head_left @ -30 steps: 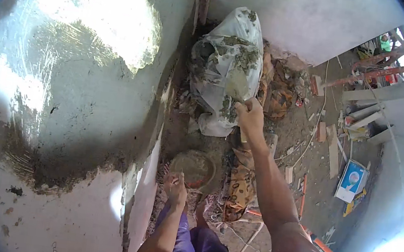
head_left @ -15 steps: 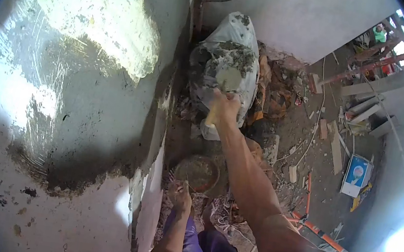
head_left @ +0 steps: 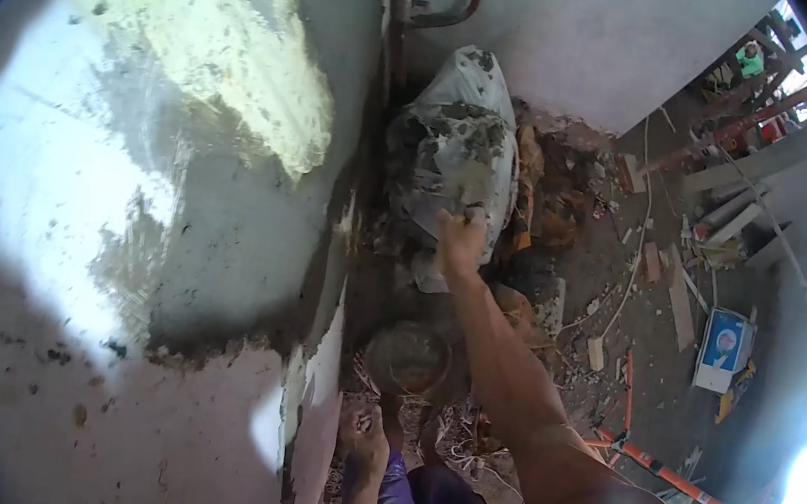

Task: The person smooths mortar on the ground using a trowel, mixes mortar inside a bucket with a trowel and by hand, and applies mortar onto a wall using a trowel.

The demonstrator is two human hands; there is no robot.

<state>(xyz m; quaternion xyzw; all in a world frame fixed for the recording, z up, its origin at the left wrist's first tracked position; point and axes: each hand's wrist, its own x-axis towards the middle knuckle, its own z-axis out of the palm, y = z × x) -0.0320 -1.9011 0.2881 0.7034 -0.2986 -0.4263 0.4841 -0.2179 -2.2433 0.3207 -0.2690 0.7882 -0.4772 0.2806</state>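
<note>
My right hand (head_left: 463, 239) reaches forward, closed round the handle of a trowel. The trowel's pale blade (head_left: 475, 182) is over a white sack (head_left: 469, 84) smeared with grey mortar (head_left: 437, 145). Lower down, my left hand (head_left: 364, 431) has its fingers curled near the wall; what they hold, if anything, I cannot make out. Just beyond the left hand, a round bucket (head_left: 412, 326) stands on the ground, its inside dark. The wall (head_left: 220, 270) on the left carries wet grey plaster with a ragged lower edge above older pinkish paint.
Rubble, wood scraps (head_left: 680, 301) and a pale cord (head_left: 637, 251) litter the floor to the right. A blue and white box (head_left: 722, 352) lies there, near an orange metal frame (head_left: 668, 476). A pipe (head_left: 452, 18) runs up the corner. Far off is a person in green (head_left: 750, 59).
The view has shifted, so the scene sits slightly lower and further right. My right hand keeps the trowel over the sack; my left hand has moved down slightly, away from the bucket.
</note>
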